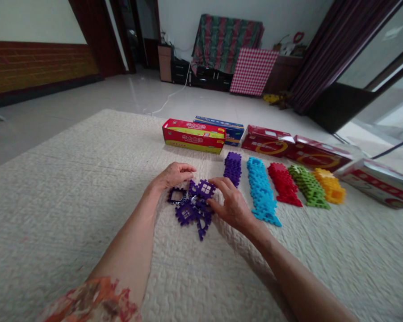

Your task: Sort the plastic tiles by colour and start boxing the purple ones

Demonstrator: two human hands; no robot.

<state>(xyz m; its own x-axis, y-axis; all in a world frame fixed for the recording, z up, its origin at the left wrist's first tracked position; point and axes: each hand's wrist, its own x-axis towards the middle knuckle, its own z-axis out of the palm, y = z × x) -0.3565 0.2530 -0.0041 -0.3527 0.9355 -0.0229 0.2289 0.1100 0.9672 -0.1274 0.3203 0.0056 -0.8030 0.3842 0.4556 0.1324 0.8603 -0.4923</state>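
Note:
A loose heap of purple interlocking plastic tiles lies before me on the quilted cover. My right hand (233,206) pinches a square purple window tile (206,189) by its right edge, thumb below and fingers above. Just left of the heap's top hovers my left hand (175,175), its fingers stretched to the right with nothing visible between them. Another window tile (186,213), an open square frame (178,196) and a triangular tile (203,226) rest in the heap, partly overlapping. Beyond my right hand stretches a neat row of purple tiles (232,165).
Rows of blue tiles (262,190), red tiles (283,184), green tiles (308,187) and yellow tiles (329,185) lie to the right. Behind them stand a red-yellow box (194,137), a blue box (234,133), dark red boxes (268,142) and a white-red box (382,181).

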